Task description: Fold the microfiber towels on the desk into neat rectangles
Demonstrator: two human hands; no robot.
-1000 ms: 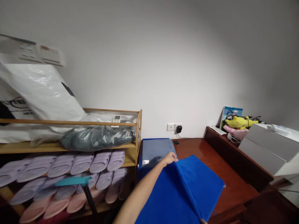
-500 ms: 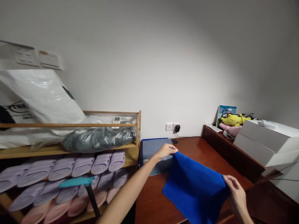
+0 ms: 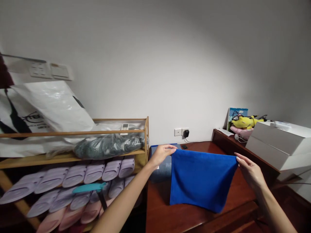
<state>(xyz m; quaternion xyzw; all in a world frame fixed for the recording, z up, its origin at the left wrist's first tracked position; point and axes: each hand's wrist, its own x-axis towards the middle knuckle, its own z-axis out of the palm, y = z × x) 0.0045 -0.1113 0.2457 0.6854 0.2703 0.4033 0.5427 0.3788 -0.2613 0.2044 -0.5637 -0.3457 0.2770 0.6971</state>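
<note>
A blue cloth (image 3: 201,179) hangs spread between my two hands, its top edge nearly level and its lower edge slightly wavy. Its upper left corner is pinched by my left hand (image 3: 162,156), and the upper right corner by my right hand (image 3: 250,170). Beneath and behind it lies the reddish-brown wooden tabletop (image 3: 159,210). Partly hidden by my left hand and the cloth, a grey-blue packet (image 3: 160,173) with a blue edge rests at the table's back left.
A wooden rack (image 3: 146,139) on the left holds several slippers (image 3: 91,171), plastic-wrapped bundles and white bags (image 3: 54,100). White boxes (image 3: 272,142) and a yellow plush toy (image 3: 244,122) sit on a raised ledge at right. A black plug (image 3: 186,133) is in the wall socket.
The cloth has gone from slanted and folded inward to stretched out nearly level. My right hand has risen, and the view has shifted slightly.
</note>
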